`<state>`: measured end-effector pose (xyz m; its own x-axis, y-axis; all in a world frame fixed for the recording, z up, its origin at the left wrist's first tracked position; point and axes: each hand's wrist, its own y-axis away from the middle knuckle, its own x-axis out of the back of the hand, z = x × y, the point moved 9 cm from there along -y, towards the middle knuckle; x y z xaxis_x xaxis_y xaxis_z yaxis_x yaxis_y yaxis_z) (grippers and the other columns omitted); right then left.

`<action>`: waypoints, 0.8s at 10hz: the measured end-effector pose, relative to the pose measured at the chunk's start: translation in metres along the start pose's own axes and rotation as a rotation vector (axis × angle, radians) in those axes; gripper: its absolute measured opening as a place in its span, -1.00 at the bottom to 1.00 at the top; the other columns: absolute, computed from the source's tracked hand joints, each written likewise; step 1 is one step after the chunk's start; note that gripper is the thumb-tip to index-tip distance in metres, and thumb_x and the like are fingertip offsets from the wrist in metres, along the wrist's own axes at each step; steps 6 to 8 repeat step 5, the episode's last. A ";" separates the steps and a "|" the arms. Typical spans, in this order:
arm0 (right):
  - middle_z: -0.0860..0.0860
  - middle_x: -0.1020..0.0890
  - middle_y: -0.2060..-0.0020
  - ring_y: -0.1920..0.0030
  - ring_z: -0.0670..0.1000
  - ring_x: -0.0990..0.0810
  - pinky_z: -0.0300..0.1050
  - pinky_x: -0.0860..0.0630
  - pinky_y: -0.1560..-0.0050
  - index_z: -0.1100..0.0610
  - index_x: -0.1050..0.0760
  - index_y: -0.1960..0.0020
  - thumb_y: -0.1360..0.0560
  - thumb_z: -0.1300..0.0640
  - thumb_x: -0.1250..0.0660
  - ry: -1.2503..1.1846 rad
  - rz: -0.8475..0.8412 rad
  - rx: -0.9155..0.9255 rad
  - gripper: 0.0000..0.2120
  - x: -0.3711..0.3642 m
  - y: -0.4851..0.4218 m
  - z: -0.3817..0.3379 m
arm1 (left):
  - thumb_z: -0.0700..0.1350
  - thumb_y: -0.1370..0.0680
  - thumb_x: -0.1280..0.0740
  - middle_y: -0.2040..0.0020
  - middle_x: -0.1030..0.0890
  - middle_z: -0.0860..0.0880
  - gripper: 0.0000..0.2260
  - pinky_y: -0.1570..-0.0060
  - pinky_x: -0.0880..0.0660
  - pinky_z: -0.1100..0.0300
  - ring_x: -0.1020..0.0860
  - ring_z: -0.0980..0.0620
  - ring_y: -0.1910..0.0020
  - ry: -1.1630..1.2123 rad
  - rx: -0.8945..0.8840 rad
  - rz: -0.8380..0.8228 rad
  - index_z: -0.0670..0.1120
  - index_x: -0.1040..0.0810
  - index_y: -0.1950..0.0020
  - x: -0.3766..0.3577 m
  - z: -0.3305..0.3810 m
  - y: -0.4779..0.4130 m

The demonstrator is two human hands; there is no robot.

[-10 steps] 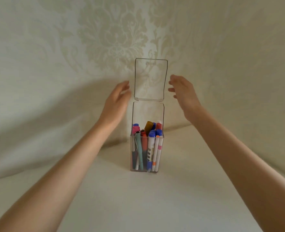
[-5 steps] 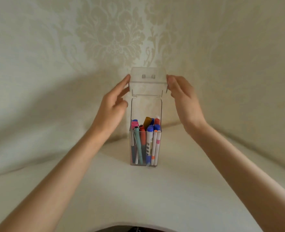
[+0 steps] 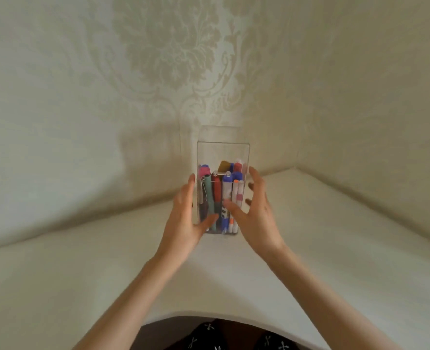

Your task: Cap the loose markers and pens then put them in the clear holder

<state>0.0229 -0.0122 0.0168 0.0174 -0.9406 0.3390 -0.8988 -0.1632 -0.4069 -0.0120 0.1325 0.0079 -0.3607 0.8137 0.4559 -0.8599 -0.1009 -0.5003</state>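
Clear holder (image 3: 222,154) stands upright on the white table (image 3: 335,238), near the damask-papered wall (image 3: 158,59), with its lid (image 3: 221,134) down. Capped markers and pens (image 3: 217,192) stand upright inside, packed together.

Left hand (image 3: 183,223): forearm reaching forward, palm facing the holder's left wall, fingers straight and pointing up along it, thumb (image 3: 209,221) laid across the lower front face.

Right hand (image 3: 255,218): mirrors it on the right wall, fingers spread and extended, thumb (image 3: 230,207) crossing the front face.

Neither hand is clenched, and both bracket the holder with relaxed fingers. Blur prevents confirming whether they press on the walls.

Dark patterned clothing (image 3: 209,334) shows below the table edge.
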 end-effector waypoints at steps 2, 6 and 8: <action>-0.37 -0.49 -0.08 0.00 -0.40 -0.52 -0.47 -0.47 0.06 -0.48 0.07 -0.34 -0.56 0.12 -0.20 0.021 -0.103 0.007 -0.34 -0.009 -0.025 0.030 | 0.00 -0.43 -0.40 -0.36 -0.37 -0.07 -0.10 -0.13 -0.48 0.04 -0.49 -0.04 -0.22 -0.148 0.010 -0.037 0.28 0.28 -0.41 -0.026 -0.017 -0.008; -0.02 -0.44 -0.27 -0.23 -0.02 -0.48 0.10 -0.44 -0.27 -0.27 0.10 -0.43 -0.55 0.13 -0.25 0.004 -0.258 -0.020 -0.31 -0.005 -0.059 0.037 | 0.01 -0.42 -0.43 -0.39 -0.33 -0.05 -0.11 -0.19 -0.34 0.19 -0.38 0.00 -0.31 -0.087 0.086 -0.026 0.25 0.21 -0.45 -0.038 -0.023 -0.032; -0.02 -0.44 -0.27 -0.23 -0.02 -0.48 0.10 -0.44 -0.27 -0.27 0.10 -0.43 -0.55 0.13 -0.25 0.004 -0.258 -0.020 -0.31 -0.005 -0.059 0.037 | 0.01 -0.42 -0.43 -0.39 -0.33 -0.05 -0.11 -0.19 -0.34 0.19 -0.38 0.00 -0.31 -0.087 0.086 -0.026 0.25 0.21 -0.45 -0.038 -0.023 -0.032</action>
